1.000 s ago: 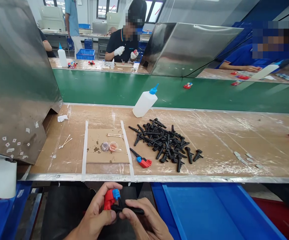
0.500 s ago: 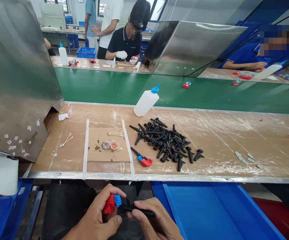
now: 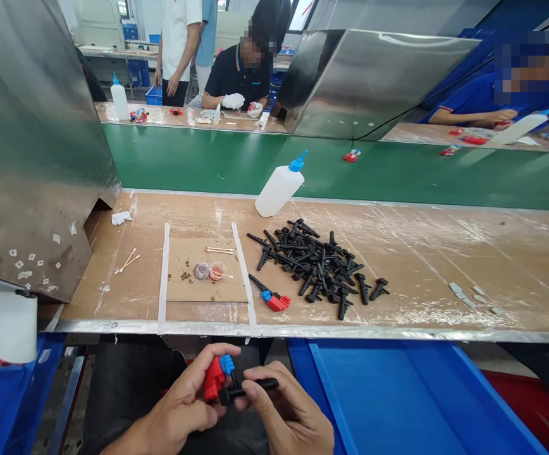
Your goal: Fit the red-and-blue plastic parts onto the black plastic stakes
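Bottom centre: left hand (image 3: 179,404) grips red toy arm (image 3: 214,379), right hand (image 3: 296,407) pinches black toy gun (image 3: 231,394); I'd square its handle (image 3: 234,378) to the blue fist (image 3: 227,364).

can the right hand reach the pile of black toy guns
Probably yes: the pile lies ahead on the table, nothing visible between, though the right hand holds a black toy gun.
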The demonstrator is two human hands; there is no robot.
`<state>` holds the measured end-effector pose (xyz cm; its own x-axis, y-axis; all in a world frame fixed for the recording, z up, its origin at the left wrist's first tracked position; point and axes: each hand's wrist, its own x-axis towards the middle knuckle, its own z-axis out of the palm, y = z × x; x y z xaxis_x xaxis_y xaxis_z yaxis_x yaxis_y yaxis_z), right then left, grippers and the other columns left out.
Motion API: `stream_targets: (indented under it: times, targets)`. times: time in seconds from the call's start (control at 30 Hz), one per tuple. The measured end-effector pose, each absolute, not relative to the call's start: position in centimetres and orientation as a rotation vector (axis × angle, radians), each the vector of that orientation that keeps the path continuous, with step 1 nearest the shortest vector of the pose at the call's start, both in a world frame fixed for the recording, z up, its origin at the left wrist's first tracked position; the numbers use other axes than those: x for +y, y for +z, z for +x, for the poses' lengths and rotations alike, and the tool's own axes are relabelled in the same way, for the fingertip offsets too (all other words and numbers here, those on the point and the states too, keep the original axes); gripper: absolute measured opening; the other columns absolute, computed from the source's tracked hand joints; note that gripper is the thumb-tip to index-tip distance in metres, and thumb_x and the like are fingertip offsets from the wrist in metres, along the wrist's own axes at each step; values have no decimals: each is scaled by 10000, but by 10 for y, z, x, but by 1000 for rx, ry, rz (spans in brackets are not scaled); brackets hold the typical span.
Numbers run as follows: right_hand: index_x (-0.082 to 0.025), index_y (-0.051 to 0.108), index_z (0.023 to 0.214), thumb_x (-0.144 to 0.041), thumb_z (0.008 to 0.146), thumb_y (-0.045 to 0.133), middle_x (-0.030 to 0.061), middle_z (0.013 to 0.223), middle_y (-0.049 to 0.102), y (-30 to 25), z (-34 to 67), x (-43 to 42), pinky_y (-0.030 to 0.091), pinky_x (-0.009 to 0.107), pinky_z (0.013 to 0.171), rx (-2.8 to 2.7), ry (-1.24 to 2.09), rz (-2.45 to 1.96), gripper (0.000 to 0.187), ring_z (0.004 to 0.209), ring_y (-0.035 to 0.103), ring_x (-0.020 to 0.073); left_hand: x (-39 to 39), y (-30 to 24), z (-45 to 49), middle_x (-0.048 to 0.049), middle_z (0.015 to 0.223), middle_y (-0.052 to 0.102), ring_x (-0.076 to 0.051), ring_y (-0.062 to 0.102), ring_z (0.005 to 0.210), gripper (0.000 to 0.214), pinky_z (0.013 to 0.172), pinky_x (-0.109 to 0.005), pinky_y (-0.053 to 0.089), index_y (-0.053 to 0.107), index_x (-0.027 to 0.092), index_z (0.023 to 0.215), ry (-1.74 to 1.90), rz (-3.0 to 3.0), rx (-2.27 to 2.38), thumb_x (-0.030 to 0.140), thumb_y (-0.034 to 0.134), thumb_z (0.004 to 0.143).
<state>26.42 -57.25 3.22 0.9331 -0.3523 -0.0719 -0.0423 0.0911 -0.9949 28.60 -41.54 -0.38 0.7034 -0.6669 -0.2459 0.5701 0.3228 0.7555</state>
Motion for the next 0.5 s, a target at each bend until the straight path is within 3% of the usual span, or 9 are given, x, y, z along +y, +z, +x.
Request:
stream_targets:
  times: [0.17, 0.27, 0.37, 0.43, 0.5]
  targets:
    - [-257, 740, 800, -282, 813, 762, -68, 748, 616, 31, 265, -575, 502, 108, 566, 311, -225, -1504, 36, 556, 656, 42, -417, 6, 285, -10, 974, 495, -88, 377, 692, 709, 626, -207, 319, 376, 320, 1473, -751, 1325, -262, 200, 563, 800]
    - [-278, 736, 875, -204, 840, 729, -66, 762, 637, 24, 266, -587, 526, 108, 563, 145, -236, -1615, 83, 581, 673, 53, -417, 10, 286, -41, 1195, 531, -167, 533, 979, 670, 891, -316, 478, 360, 388, 1468, -648, 1640, -343, 231, 597, 861]
    - [-295, 724, 978, -98, 843, 693, -58, 775, 662, 16, 266, -598, 556, 134, 555, -125, -250, -1742, 241, 606, 693, 77, -416, 14, 287, -69, 1481, 411, -278, 407, 1375, 607, 1170, -506, 357, 315, 414, 1490, -681, 1767, -399, 353, 574, 945]
    - [-276, 720, 976, -85, 844, 688, -50, 786, 657, 15, 264, -597, 554, 141, 550, -101, -293, -1727, 234, 604, 687, 76, -414, 18, 288, -81, 1503, 394, -291, 363, 1431, 632, 1198, -534, 331, 279, 409, 1516, -737, 1802, -416, 358, 569, 956]
    - [-256, 724, 931, -109, 853, 688, -45, 792, 637, 16, 261, -590, 536, 138, 543, 43, -349, -1635, 170, 591, 667, 64, -414, 22, 290, -76, 1423, 458, -256, 462, 1348, 643, 1161, -493, 398, 266, 411, 1524, -760, 1818, -429, 343, 572, 962]
